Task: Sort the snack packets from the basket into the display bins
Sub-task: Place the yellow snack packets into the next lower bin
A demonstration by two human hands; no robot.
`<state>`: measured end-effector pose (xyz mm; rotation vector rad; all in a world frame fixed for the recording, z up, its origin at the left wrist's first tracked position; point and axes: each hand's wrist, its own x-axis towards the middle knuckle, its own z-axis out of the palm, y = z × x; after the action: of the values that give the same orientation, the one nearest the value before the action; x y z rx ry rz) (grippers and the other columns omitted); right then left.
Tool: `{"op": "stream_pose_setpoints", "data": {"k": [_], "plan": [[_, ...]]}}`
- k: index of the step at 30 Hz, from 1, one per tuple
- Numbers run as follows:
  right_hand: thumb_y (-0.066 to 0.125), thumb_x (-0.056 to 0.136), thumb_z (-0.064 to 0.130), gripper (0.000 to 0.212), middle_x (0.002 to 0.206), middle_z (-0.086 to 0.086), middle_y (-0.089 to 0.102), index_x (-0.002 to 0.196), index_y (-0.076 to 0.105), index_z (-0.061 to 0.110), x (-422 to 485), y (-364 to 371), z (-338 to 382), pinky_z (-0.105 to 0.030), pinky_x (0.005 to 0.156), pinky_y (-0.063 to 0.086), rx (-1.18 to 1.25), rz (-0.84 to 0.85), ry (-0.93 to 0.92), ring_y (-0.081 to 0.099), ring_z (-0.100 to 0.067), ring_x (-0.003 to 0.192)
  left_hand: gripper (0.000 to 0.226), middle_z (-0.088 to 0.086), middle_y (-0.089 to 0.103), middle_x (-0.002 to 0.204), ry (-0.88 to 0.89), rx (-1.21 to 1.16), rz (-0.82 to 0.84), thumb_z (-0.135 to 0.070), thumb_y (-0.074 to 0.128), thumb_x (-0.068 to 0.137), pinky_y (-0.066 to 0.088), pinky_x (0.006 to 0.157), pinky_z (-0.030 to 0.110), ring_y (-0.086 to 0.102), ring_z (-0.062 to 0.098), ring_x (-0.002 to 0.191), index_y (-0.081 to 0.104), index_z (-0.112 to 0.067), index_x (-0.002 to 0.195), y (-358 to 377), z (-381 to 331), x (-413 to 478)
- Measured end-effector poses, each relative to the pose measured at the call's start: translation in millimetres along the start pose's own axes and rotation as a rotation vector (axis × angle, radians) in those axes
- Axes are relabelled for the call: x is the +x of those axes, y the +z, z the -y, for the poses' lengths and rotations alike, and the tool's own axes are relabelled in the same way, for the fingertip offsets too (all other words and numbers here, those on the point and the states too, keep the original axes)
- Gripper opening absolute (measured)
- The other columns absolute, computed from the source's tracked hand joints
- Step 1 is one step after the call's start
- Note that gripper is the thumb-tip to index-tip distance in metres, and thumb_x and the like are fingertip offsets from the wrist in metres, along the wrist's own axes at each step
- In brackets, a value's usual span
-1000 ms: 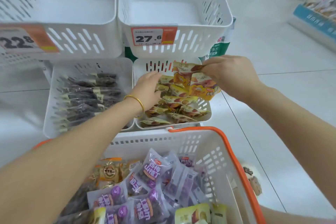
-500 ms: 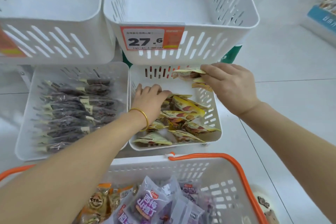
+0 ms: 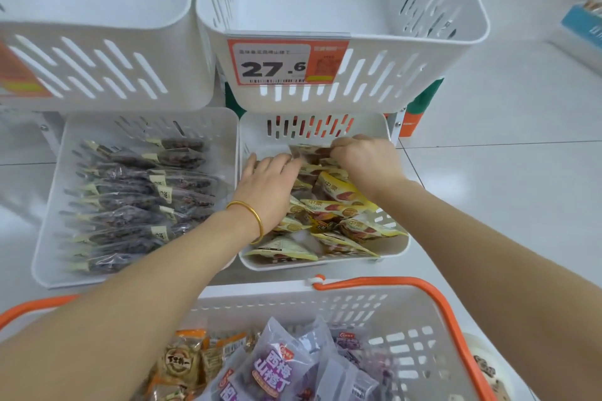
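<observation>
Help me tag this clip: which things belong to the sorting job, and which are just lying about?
Job: basket, purple packets, yellow packets, lower right bin, dark-packet bin, left hand, right hand.
Lying about: price tag, green carton.

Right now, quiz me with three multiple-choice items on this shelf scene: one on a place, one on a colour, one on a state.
1. The left hand and right hand are both in:
A) the upper left bin
B) the lower right bin
C) the bin of dark packets

2. The basket has handles coloured:
A) blue
B) green
C) orange

3. The right hand's grip:
A) pinches a yellow packet
B) lies flat on the floor
C) holds the price tag

Answers:
1. B, both hands reach into it.
2. C, the handles are plainly orange.
3. A, curled fingers close on the packet's edge.
</observation>
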<state>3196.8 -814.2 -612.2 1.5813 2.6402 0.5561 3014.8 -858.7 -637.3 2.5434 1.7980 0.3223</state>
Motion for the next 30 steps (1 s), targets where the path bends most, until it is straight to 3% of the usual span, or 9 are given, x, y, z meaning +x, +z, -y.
{"op": "stream_pose_setpoints", "data": {"k": [4, 7, 12, 17, 20, 23, 25, 27, 30], "plan": [[0.046, 0.088, -0.003, 0.032, 0.121, -0.007, 0.06, 0.109, 0.062, 0.015, 3.6, 8.4, -15.2, -0.037, 0.077, 0.053, 0.262, 0.244, 0.13, 0.058, -0.031, 0.103, 0.063, 0.011, 0.021, 0.152, -0.007, -0.034, -0.015, 0.002, 0.045, 0.087, 0.006, 0.118, 0.044, 0.016, 0.026, 0.141, 0.026, -0.014, 0.145, -6.0, -4.3, -4.1], [0.048, 0.089, -0.005, 0.043, 0.152, -0.006, 0.031, 0.12, 0.062, 0.02, 3.1, 2.8, -22.3, -0.042, 0.096, 0.048, 0.41, 0.239, 0.214, 0.046, -0.032, 0.125, 0.057, 0.013, 0.026, 0.15, -0.009, -0.113, -0.064, 0.002, 0.044, 0.088, 0.011, 0.117, 0.041, 0.019, 0.03, 0.139, 0.034, -0.01, 0.142, -14.3, -9.7, -15.1], [0.047, 0.086, -0.008, 0.049, 0.152, -0.006, 0.03, 0.126, 0.059, 0.017, -41.8, -29.3, -11.6, -0.042, 0.1, 0.043, 0.438, 0.135, 0.317, 0.035, -0.031, 0.134, 0.048, 0.008, 0.027, 0.15, -0.019, -0.237, -0.088, -0.003, 0.044, 0.092, 0.014, 0.115, 0.034, 0.018, 0.024, 0.139, 0.04, -0.013, 0.139, -40.1, -15.4, -59.6], [0.047, 0.086, -0.006, 0.044, 0.139, -0.007, 0.046, 0.12, 0.063, 0.016, -108.1, -67.9, 23.1, -0.041, 0.098, 0.043, 0.597, 0.108, 0.272, 0.045, -0.028, 0.125, 0.043, 0.009, 0.028, 0.149, -0.047, -0.337, 0.019, -0.002, 0.045, 0.091, 0.014, 0.113, 0.03, 0.02, 0.026, 0.137, 0.049, -0.012, 0.132, -64.2, -23.2, -131.1], [0.048, 0.09, 0.0, 0.036, 0.126, -0.008, 0.055, 0.119, 0.064, 0.014, -141.1, -86.9, 53.5, -0.033, 0.097, 0.04, 0.662, 0.276, 0.135, 0.051, -0.027, 0.116, 0.039, 0.009, 0.028, 0.148, -0.088, -0.379, 0.168, -0.001, 0.047, 0.088, 0.016, 0.111, 0.032, 0.02, 0.026, 0.137, 0.053, -0.012, 0.125, -71.8, -29.2, -173.8], [0.052, 0.092, 0.008, 0.031, 0.127, -0.001, 0.057, 0.12, 0.062, 0.018, -177.7, -106.5, 83.0, -0.02, 0.086, 0.034, 0.666, 0.52, 0.048, 0.052, -0.019, 0.114, 0.035, 0.006, 0.025, 0.149, -0.086, -0.364, 0.331, -0.007, 0.046, 0.091, 0.017, 0.11, 0.03, 0.019, 0.023, 0.138, 0.053, -0.016, 0.124, -79.1, -34.7, -206.9], [0.054, 0.091, 0.008, 0.03, 0.123, -0.002, 0.06, 0.118, 0.063, 0.016, -198.8, -114.3, 97.8, -0.022, 0.091, 0.038, 0.63, 0.711, -0.045, 0.055, -0.02, 0.112, 0.032, 0.006, 0.028, 0.148, -0.044, -0.312, 0.395, -0.012, 0.047, 0.093, 0.022, 0.109, 0.029, 0.023, 0.024, 0.137, 0.054, -0.016, 0.124, -82.7, -38.6, -221.2], [0.055, 0.088, 0.006, 0.028, 0.113, -0.007, 0.065, 0.113, 0.065, 0.013, -219.3, -118.0, 107.6, -0.034, 0.093, 0.049, 0.625, 0.91, -0.108, 0.062, -0.026, 0.105, 0.029, 0.006, 0.038, 0.141, -0.005, -0.305, 0.419, -0.012, 0.05, 0.092, 0.025, 0.104, 0.026, 0.032, 0.026, 0.131, 0.057, -0.015, 0.12, -83.9, -45.0, -233.6], [0.056, 0.091, 0.015, 0.023, 0.099, -0.003, 0.063, 0.114, 0.061, 0.012, -248.3, -129.9, 115.3, -0.042, 0.075, 0.059, 0.67, 1.112, -0.058, 0.067, -0.023, 0.088, 0.026, 0.002, 0.048, 0.13, 0.038, -0.309, 0.457, -0.014, 0.053, 0.091, 0.027, 0.1, 0.023, 0.04, 0.022, 0.125, 0.06, -0.017, 0.117, -82.3, -57.4, -252.4]]}}
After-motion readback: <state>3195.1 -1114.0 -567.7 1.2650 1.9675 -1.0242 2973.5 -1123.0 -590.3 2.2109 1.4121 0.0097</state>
